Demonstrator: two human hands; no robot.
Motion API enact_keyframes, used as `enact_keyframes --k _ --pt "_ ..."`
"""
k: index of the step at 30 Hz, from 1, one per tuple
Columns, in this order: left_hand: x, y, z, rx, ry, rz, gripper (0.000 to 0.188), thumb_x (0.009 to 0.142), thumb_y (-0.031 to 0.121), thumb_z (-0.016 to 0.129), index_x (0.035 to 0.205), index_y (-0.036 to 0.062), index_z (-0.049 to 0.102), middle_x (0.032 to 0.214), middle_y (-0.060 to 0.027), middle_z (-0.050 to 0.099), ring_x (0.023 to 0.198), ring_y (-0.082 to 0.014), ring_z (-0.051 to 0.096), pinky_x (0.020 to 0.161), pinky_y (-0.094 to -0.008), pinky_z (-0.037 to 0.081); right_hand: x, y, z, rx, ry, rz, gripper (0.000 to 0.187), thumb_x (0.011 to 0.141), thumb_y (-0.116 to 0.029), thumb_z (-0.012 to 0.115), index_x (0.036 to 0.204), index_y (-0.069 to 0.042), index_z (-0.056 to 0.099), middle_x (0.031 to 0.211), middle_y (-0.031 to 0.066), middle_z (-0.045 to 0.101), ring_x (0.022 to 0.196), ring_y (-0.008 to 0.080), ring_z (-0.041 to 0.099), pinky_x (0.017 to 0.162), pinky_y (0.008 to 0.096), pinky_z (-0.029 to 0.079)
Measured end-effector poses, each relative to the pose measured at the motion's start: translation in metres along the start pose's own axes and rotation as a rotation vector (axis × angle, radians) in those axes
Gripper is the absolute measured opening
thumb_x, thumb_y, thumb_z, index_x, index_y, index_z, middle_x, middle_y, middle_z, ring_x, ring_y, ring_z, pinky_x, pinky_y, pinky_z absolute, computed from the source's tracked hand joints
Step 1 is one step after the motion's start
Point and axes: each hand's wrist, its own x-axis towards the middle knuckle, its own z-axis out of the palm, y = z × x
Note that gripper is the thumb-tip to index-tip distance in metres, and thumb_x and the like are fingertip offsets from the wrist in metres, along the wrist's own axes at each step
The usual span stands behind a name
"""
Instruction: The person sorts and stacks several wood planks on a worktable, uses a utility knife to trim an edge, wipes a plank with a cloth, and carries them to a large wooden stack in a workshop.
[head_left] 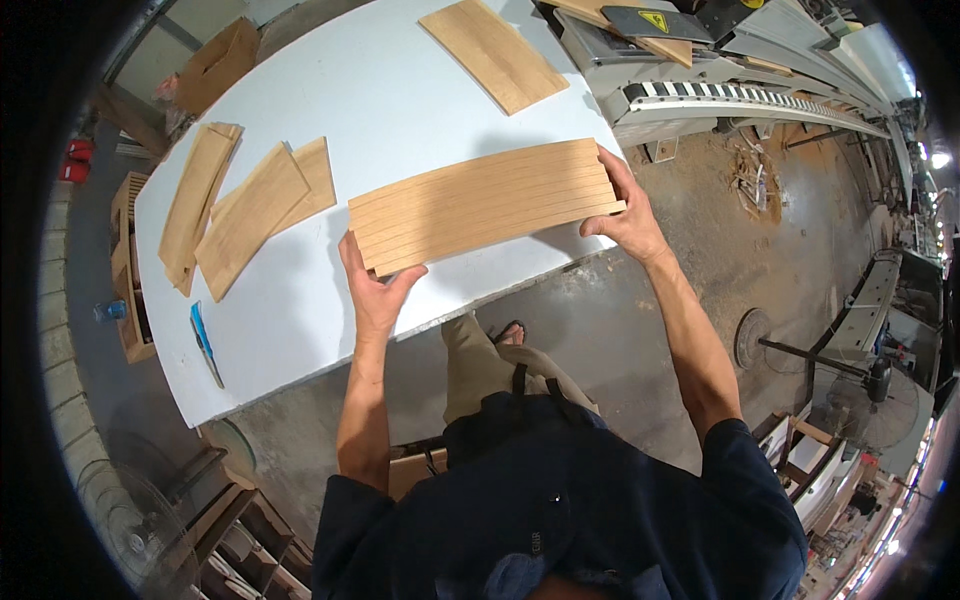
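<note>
Between my two hands is a stack of wooden boards (480, 200), light brown, with their long edges facing up and the ends slightly uneven. My left hand (373, 290) grips the stack's left end, thumb on the near side. Around the right end my right hand (630, 215) is closed, its thumb also on the near side and fingers at the far side. The stack is over the near edge of a white table (400, 130); whether it touches the top, I cannot tell.
Several loose boards (255, 215) lie overlapping at the table's left. Another board (495, 55) lies at the far edge. A blue utility knife (205, 342) rests near the left corner. A conveyor machine (740, 95) stands at the far right, a pedestal fan (870, 385) at the right.
</note>
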Motion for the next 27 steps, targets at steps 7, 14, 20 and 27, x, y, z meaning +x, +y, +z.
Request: enact_keyframes --k 7,14,20,27 --pt "0.014 0.012 0.006 -0.363 -0.072 -0.007 0.12 0.062 0.029 0.093 0.153 0.0032 0.018 0.144 -0.0113 0.039 0.126 -0.0226 0.048 0.103 -0.0375 0.045 0.003 -0.01 0.023 0.129 0.039 0.005 0.139 0.042 -0.037 0.096 0.155 -0.01 0.021 0.154 0.0098 0.035 0.141 0.0221 0.034 0.116 0.0367 0.028" --pt "0.017 0.019 -0.003 -0.157 -0.154 0.018 0.103 0.071 0.017 0.087 0.151 0.0009 0.023 0.13 -0.012 0.054 0.116 -0.0209 0.056 0.097 -0.0343 0.048 0.001 -0.006 0.011 -0.072 -0.001 -0.013 0.132 0.051 -0.017 0.094 0.156 -0.012 0.015 0.158 0.0097 0.028 0.145 0.0218 0.026 0.119 0.0363 0.024" --pt "0.004 0.019 -0.003 -0.146 -0.136 -0.038 0.096 0.073 0.005 0.08 0.15 0.0004 0.023 0.127 -0.0126 0.055 0.113 -0.0196 0.057 0.092 -0.0326 0.051 -0.003 0.005 0.018 -0.151 -0.016 0.037 0.115 0.063 -0.008 0.09 0.155 -0.012 0.021 0.156 0.0098 0.032 0.143 0.0231 0.028 0.117 0.039 0.027" --pt "0.004 0.004 0.002 -0.291 -0.134 -0.119 0.11 0.072 0.008 0.083 0.155 0.0057 0.011 0.136 -0.0117 0.05 0.121 -0.0199 0.053 0.099 -0.0356 0.048 -0.007 0.005 0.022 -0.029 -0.018 0.072 0.109 0.063 -0.004 0.088 0.153 -0.013 0.026 0.151 0.0073 0.039 0.14 0.0218 0.033 0.116 0.0392 0.031"
